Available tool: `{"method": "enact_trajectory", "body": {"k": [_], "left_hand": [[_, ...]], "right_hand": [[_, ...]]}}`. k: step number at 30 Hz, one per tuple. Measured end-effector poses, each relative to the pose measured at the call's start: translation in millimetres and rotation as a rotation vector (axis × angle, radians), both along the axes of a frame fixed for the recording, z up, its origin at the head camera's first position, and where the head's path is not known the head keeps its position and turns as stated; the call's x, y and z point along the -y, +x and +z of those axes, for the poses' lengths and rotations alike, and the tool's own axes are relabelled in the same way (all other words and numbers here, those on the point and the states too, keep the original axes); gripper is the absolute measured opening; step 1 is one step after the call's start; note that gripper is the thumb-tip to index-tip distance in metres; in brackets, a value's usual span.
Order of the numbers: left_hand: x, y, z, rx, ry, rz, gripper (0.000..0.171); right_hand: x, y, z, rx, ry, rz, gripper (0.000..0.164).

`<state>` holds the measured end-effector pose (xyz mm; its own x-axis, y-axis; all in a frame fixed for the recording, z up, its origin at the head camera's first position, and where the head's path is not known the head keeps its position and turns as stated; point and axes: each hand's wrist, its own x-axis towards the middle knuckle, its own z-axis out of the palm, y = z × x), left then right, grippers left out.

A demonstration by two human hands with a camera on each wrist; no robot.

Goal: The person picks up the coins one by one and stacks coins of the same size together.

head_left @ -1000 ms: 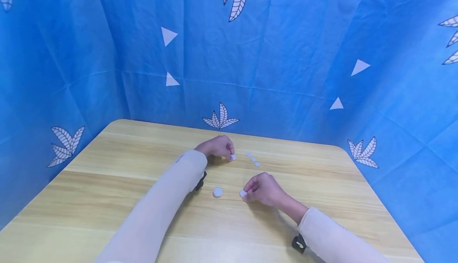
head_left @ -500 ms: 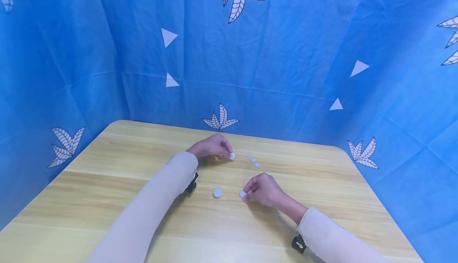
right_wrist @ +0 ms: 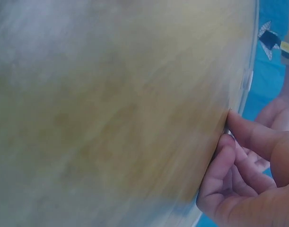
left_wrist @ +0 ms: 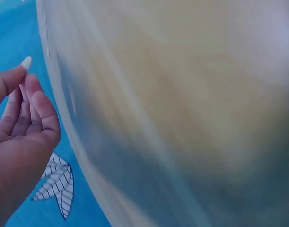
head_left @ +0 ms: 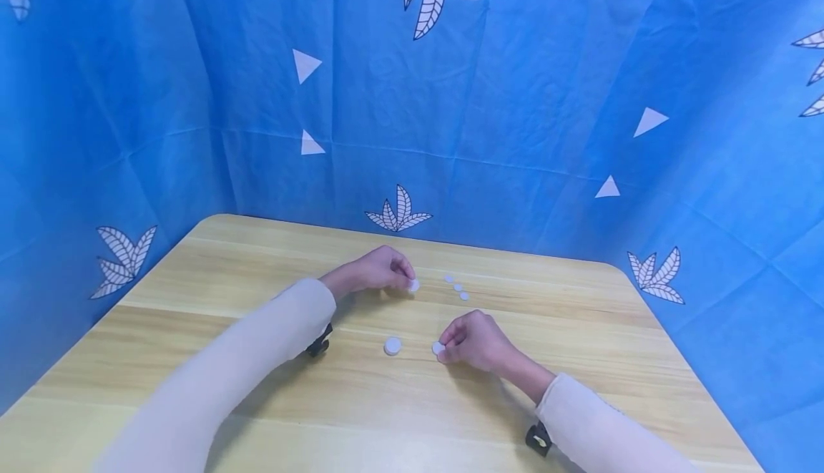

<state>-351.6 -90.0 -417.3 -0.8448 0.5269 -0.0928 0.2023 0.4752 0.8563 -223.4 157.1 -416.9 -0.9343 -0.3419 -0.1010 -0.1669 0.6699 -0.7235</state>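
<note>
My left hand [head_left: 380, 269] pinches a small white disc [head_left: 414, 285] between thumb and finger near the far side of the table. In the left wrist view the same disc [left_wrist: 26, 62] is seen almost edge-on at the fingertips. Closer to me, my right hand [head_left: 475, 342] pinches a second white disc [head_left: 438, 348] low at the tabletop, thumb and forefinger at its edge. Between the forearms stands a thicker white round piece [head_left: 393, 345], perhaps a stack of discs. Several small white discs [head_left: 458, 288] lie in a short slanting row right of my left hand.
The light wooden table [head_left: 270, 258] has rounded far corners. Blue cloth [head_left: 515, 86] printed with white leaves and triangles hangs behind it and along both sides.
My left hand and forearm have shifted left, carrying the white disc a little away from the row. The right hand stays in place with its disc.
</note>
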Motion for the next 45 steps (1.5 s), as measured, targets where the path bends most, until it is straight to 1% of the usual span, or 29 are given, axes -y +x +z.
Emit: {"method": "enact_trajectory", "body": {"k": [3,6,9,12,17,20,23,26,30,36,40,45], "left_hand": [[-0.4,10.1,-0.5,-0.045,0.000,-0.031,0.012],[-2.5,20.5,-0.7,-0.052,0.015,-0.039,0.011],[-5.3,30.7,-2.9,-0.035,0.028,-0.027,0.010],[-8.0,41.3,-4.8,-0.020,0.014,-0.023,0.008],[-13.2,57.9,-0.7,0.011,-0.011,-0.053,0.008],[-16.7,64.7,1.7,0.023,-0.008,-0.070,0.008],[-21.0,69.9,2.1,0.024,-0.017,-0.072,0.008],[-26.3,74.9,2.5,0.020,-0.047,-0.070,0.008],[-33.5,80.2,3.6,0.048,-0.068,-0.068,0.009],[-42.8,83.3,4.5,0.078,-0.052,-0.069,0.008],[-47.7,85.1,5.2,0.087,-0.068,-0.068,0.009],[-54.1,89.2,8.4,0.087,-0.110,-0.036,0.011]], "right_hand": [[0.0,-0.1,0.2,-0.006,-0.002,0.002,0.019],[-0.2,-0.3,0.4,-0.007,-0.004,0.003,0.019],[-0.7,-0.6,0.1,-0.004,-0.009,0.002,0.020],[-1.1,-0.7,-0.1,-0.002,-0.016,0.004,0.020],[-1.7,-1.0,-1.4,-0.005,-0.018,0.006,0.021],[-1.8,-1.0,-1.8,-0.008,-0.014,0.003,0.021],[-1.8,-0.9,-1.8,-0.010,-0.009,0.005,0.020],[-1.6,-1.0,-1.7,-0.013,-0.008,0.010,0.019],[-0.7,-1.3,-1.3,-0.013,-0.015,0.021,0.019],[-0.7,-1.9,-0.8,-0.014,-0.026,0.029,0.018],[-1.2,-2.2,-1.8,-0.020,-0.019,0.031,0.018],[-1.7,-2.1,-2.5,-0.027,-0.025,0.037,0.017]]}}
